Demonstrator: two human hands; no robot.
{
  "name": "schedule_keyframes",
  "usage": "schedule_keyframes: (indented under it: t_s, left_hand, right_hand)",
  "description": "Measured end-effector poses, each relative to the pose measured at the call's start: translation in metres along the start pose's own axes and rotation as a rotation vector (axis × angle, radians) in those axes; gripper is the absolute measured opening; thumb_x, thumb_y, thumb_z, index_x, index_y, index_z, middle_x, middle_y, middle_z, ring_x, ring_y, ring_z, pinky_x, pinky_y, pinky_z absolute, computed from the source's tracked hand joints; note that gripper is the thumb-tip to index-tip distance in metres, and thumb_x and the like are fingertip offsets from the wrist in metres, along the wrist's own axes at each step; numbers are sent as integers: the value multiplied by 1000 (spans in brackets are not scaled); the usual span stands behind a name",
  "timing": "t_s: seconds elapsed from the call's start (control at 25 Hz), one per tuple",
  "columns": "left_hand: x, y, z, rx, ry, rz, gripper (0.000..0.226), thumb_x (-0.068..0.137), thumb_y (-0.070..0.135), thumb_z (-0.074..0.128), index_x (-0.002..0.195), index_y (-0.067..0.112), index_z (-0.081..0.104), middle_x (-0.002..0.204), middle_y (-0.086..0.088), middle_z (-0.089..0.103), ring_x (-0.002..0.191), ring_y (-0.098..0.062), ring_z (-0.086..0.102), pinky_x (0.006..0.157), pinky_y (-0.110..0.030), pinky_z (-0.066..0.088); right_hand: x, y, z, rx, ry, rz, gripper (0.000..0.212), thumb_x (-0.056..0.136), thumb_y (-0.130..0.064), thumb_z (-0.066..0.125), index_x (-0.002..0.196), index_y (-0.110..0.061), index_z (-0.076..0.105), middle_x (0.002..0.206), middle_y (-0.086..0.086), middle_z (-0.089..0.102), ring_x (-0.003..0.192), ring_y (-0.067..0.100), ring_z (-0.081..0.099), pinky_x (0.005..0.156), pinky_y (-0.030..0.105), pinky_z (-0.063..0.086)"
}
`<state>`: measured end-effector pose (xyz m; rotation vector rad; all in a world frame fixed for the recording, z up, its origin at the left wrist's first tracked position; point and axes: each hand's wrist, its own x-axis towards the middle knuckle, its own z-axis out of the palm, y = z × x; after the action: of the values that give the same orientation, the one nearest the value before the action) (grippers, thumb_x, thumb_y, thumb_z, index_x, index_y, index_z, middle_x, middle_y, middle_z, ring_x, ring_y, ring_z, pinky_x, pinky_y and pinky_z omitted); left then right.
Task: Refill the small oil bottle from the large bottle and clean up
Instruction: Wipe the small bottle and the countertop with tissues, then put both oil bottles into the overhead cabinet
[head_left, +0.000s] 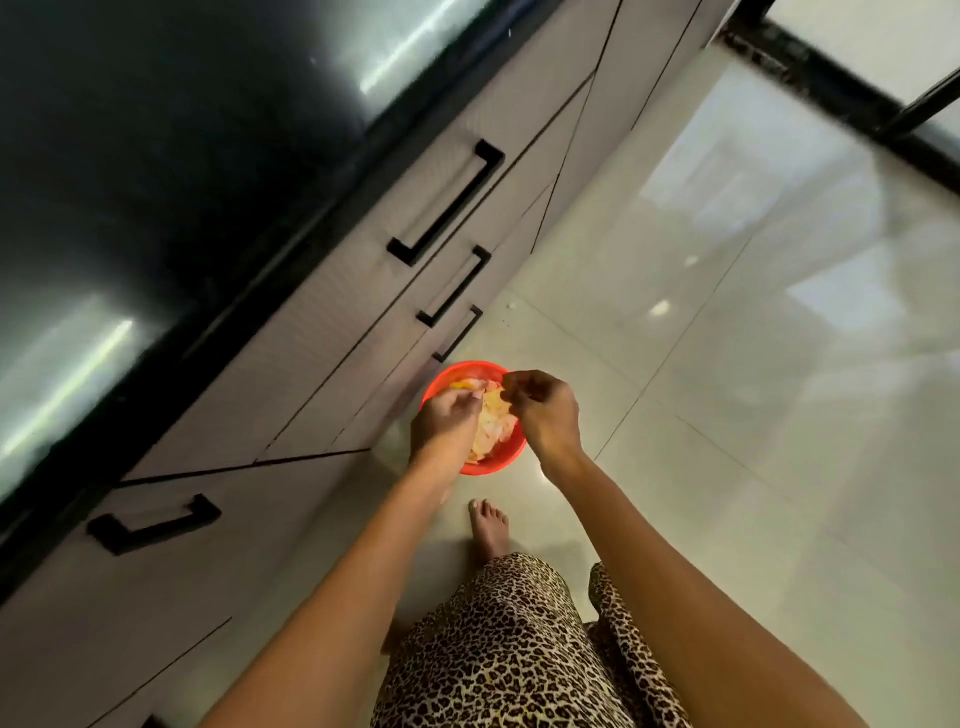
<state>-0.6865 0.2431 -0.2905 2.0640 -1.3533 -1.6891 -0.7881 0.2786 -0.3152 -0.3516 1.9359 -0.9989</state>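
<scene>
Neither oil bottle is in view. A red round bin (506, 464) stands on the floor by the cabinet base, holding pale yellow and pink crumpled scraps (493, 434). Both hands hover right over it. My left hand (447, 418) has its fingers bent onto a pale crumpled tissue at the bin's left side. My right hand (543, 410) is over the bin's right rim, fingers curled and pinched together, with nothing visible in them.
A dark glossy countertop (156, 182) runs along the left above grey drawers with black bar handles (447, 202). A shiny tiled floor (727, 364) spreads to the right. My bare foot (488, 527) stands just behind the bin, and a leopard-print garment (509, 649) hangs below.
</scene>
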Motion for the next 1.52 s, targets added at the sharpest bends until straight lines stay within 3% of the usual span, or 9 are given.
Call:
schedule_keyframes:
  t_s: [0.2,0.36,0.48,0.68,0.8,1.08,1.2,1.32,1.52]
  left_hand:
    - [-71,22,-55,-90,-26,218,18,92,23,51,101,15,65,101,-6,69,95,-21,63,86,-36,51]
    - [-137,19,-115,-114,-51,414,11,92,21,53,96,22,63,94,5,67,89,-4,62,74,-13,48]
    - [-182,5,-175,-135,48,580,10,90,18,56,93,24,63,86,17,64,81,6,59,69,-1,42]
    - [-223,-6,-287,-168,302,759,14,90,18,57,98,28,63,90,22,64,85,13,59,70,-4,44]
    - [-236,-10,-355,-265,459,771,15,90,19,57,101,29,62,95,20,64,90,12,59,78,-6,45]
    - [-214,-11,-478,-393,773,729,21,89,21,59,108,27,60,105,15,64,98,5,59,74,-1,43]
    - [-189,-3,-529,-430,901,688,26,89,20,59,114,22,58,110,11,62,103,-1,57,73,-4,44]
    - [-165,4,-570,-449,996,607,30,88,20,60,118,20,56,115,6,59,109,-7,54,80,-13,41]
    - [-111,11,-634,-459,1109,459,41,86,23,63,125,17,50,122,-4,57,114,-17,52,94,-33,45]
  right_hand:
    - [-76,-58,0,84,22,-203,24,87,5,50,91,-12,67,95,6,68,94,23,64,89,43,52]
    - [-154,-102,14,190,66,-406,16,89,0,54,93,-10,66,92,8,68,91,22,64,87,45,52]
    - [-216,-131,43,255,48,-551,18,89,-2,56,91,-16,66,89,8,69,87,21,66,82,41,54]
    - [-299,-177,117,314,-185,-748,21,90,-3,56,89,-22,65,82,0,70,74,9,68,72,26,55]
    - [-338,-212,168,276,-355,-837,23,90,-5,55,88,-25,65,83,0,71,75,10,68,72,25,55]
    - [-361,-290,291,134,-603,-990,18,90,-11,58,91,-29,64,84,-8,69,79,6,67,73,30,57]
    - [-353,-323,347,92,-695,-989,13,88,-13,62,93,-25,65,84,-4,69,81,10,67,74,35,58]
    - [-341,-346,396,14,-714,-1017,12,85,-18,65,96,-21,64,83,-4,67,80,9,65,73,30,56]
    - [-305,-378,479,-211,-730,-1022,50,78,-32,72,121,-18,52,117,-4,57,109,12,55,91,28,48]
